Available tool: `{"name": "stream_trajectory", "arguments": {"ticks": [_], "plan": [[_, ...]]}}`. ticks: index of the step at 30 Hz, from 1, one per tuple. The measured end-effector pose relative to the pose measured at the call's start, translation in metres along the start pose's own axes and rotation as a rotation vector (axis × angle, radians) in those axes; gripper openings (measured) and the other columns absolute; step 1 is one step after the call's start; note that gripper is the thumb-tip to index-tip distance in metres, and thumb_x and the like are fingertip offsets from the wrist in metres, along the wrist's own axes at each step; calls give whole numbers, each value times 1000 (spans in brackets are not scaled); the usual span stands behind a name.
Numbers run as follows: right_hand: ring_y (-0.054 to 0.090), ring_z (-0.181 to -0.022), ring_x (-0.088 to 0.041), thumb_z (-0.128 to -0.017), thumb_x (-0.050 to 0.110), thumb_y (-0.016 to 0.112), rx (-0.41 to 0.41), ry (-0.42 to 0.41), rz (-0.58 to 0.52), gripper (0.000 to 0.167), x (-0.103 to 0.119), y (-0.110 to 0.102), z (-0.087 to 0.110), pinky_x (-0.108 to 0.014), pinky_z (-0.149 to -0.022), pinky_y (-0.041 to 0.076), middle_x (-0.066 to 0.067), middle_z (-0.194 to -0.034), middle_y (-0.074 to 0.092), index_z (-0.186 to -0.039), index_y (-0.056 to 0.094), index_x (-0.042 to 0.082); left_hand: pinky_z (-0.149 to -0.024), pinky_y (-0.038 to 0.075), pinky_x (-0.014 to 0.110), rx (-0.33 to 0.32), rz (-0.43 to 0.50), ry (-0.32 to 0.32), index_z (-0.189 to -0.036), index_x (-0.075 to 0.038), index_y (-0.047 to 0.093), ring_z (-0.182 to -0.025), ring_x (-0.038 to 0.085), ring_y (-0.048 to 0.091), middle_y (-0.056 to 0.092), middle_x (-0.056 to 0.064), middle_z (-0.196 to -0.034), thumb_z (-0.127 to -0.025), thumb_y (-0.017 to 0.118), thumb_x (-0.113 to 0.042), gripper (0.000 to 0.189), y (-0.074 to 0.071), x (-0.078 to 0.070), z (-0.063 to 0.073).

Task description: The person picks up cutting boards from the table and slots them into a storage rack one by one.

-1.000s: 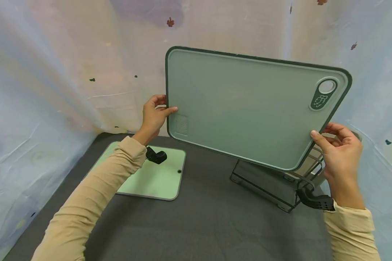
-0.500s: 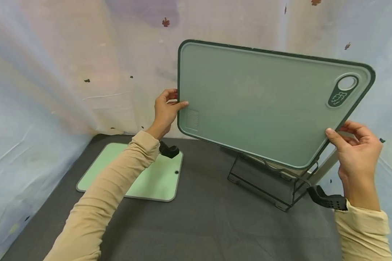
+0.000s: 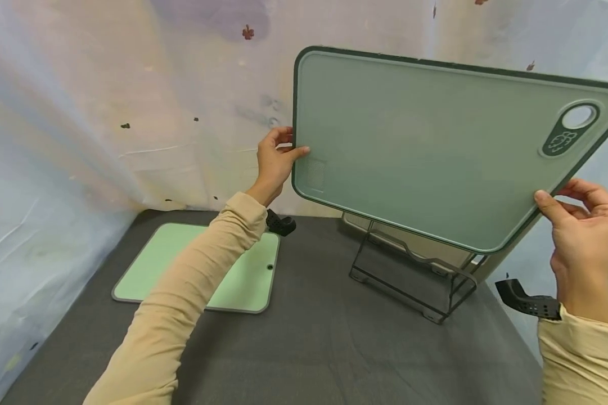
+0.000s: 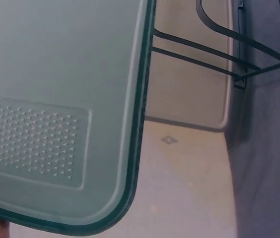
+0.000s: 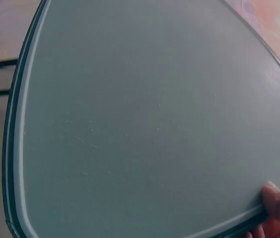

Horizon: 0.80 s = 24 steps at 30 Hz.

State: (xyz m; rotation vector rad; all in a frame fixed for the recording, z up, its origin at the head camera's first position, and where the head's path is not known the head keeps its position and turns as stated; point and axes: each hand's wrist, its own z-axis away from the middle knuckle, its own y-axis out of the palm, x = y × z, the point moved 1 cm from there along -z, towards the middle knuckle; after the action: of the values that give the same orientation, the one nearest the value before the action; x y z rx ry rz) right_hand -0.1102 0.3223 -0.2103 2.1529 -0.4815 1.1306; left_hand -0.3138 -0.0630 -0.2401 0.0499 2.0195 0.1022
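A large grey-green cutting board (image 3: 425,152) with a dark green rim is held up in the air, tilted, above the table. My left hand (image 3: 275,160) pinches its left edge, thumb on the near face and fingers behind. At the lower right edge my right hand (image 3: 584,230) grips it the same way. The board has a hanging hole at its upper right and a textured grating patch (image 4: 33,141) at the lower left. Beneath and behind it stands a black wire rack (image 3: 410,281), partly hidden by the board.
A light green cutting board (image 3: 243,281) with a grey rim lies flat on the dark grey tablecloth (image 3: 309,349) at the left, partly behind my left sleeve. In the wire rack stands a beige board (image 4: 189,89). A patterned curtain (image 3: 192,73) hangs behind the table.
Both hands have carried the grey-green cutting board to the right and slightly up. More of the wire rack now shows below it. Both grips look the same.
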Motion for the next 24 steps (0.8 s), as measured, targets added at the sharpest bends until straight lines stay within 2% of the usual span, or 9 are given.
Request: {"name": "stream_trajectory", "arguments": {"ticks": [6, 12, 14, 20, 24], "plan": [[57, -69, -12, -73, -16, 76, -38, 5, 46, 32, 5, -6, -8, -12, -63, 48, -7, -98, 56, -102, 70, -2, -81, 52, 32, -6, 18, 21, -121, -4, 62, -92, 26, 61, 60, 10, -107, -81, 78, -1, 43, 15, -1, -4], [60, -70, -12, -74, -21, 73, -68, -10, -2, 35, 9, -9, -15, -14, -64, 50, -8, -99, 55, -103, 70, -3, -80, 52, 31, -21, 36, 53, -119, -3, 63, -92, 26, 62, 61, 11, -106, -80, 78, -1, 42, 30, -4, -7], [61, -71, -11, -75, -21, 71, -81, -16, 14, 33, 10, -10, -16, -13, -64, 49, -7, -99, 55, -103, 70, -1, -79, 53, 31, -25, 40, 59, -118, -3, 63, -91, 26, 62, 62, 11, -106, -80, 78, 0, 42, 35, -4, -7], [62, -72, -9, -78, -19, 70, -112, -28, 62, 33, 10, -14, -22, -11, -62, 45, -5, -98, 55, -104, 71, 1, -79, 53, 31, -33, 61, 78, -117, -2, 63, -91, 26, 62, 62, 11, -104, -79, 79, -2, 41, 47, 1, -8], [62, -71, -9, -78, -20, 69, -114, -21, 47, 31, 8, -18, -24, -11, -61, 44, -6, -98, 55, -102, 71, 1, -78, 54, 31, -43, 79, 102, -115, -2, 64, -90, 26, 63, 63, 12, -103, -78, 80, -2, 40, 53, 5, -9]]}}
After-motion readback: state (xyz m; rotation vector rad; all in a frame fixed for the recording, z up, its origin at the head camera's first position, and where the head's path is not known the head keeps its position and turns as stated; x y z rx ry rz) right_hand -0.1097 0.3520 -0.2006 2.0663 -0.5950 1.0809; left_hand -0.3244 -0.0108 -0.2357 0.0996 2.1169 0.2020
